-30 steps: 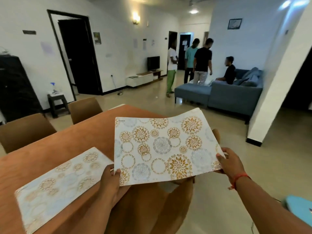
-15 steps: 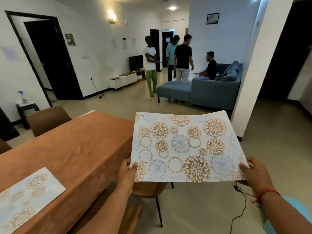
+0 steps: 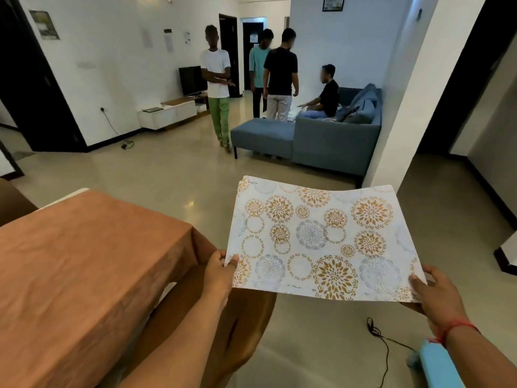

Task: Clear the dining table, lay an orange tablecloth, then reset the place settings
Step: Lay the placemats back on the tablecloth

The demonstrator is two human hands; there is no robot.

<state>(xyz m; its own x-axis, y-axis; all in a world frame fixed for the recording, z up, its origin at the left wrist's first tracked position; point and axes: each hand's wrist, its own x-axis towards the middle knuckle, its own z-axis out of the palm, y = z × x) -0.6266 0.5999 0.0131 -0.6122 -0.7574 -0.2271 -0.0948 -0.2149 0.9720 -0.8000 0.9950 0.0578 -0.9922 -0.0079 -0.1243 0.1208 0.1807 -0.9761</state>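
Observation:
A white placemat (image 3: 321,242) printed with gold and grey flower circles is held flat in the air, to the right of the table and over the floor. My left hand (image 3: 219,271) pinches its near left corner. My right hand (image 3: 436,296) pinches its near right corner. The dining table (image 3: 78,261) at the left is covered by an orange tablecloth, and its right corner lies just left of my left hand.
A brown chair (image 3: 251,317) stands below the placemat, beside the table. A black cable (image 3: 383,340) trails on the floor at the right. Several people stand or sit by a blue sofa (image 3: 321,141) farther back. A white pillar (image 3: 405,107) rises beside the sofa.
The view has swung right along the table. The second placemat lying on the cloth has left the view. The held placemat has moved from over the table to over the floor.

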